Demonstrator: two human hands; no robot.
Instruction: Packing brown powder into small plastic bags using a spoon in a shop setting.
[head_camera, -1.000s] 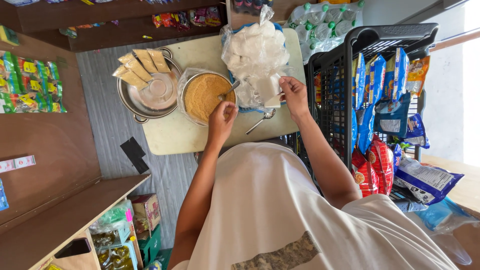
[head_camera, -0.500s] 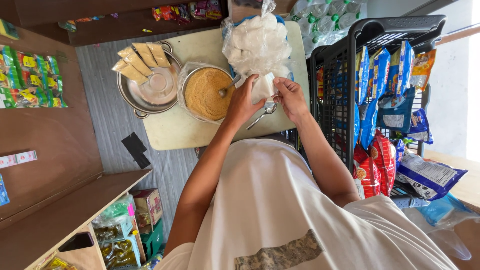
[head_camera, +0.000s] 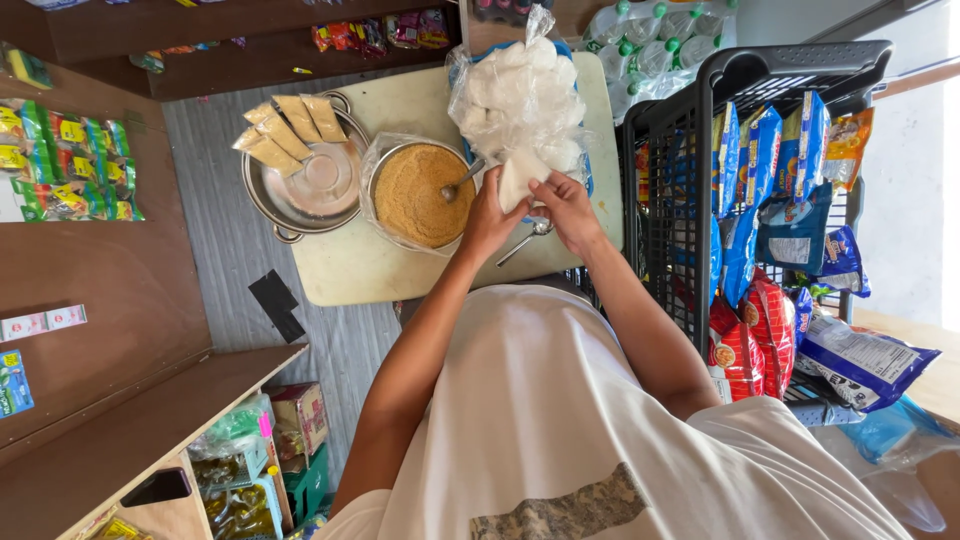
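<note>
Both hands meet over the far right part of the pale cutting board (head_camera: 360, 265). The left hand (head_camera: 492, 215) and the right hand (head_camera: 562, 208) together pinch one small clear plastic bag (head_camera: 518, 178), flat, whitish and empty-looking, held just above the board. Behind it on the board sits one large bundle of the same clear bags (head_camera: 520, 95). Left of the hands stands one bowl of golden-brown crumbs (head_camera: 412, 195) with one spoon (head_camera: 460, 181) in it; a second spoon (head_camera: 525, 240) lies on the board beneath the hands. Farther left, one steel pot (head_camera: 300, 190) carries four filled tan packets (head_camera: 285, 128) on its rim.
</note>
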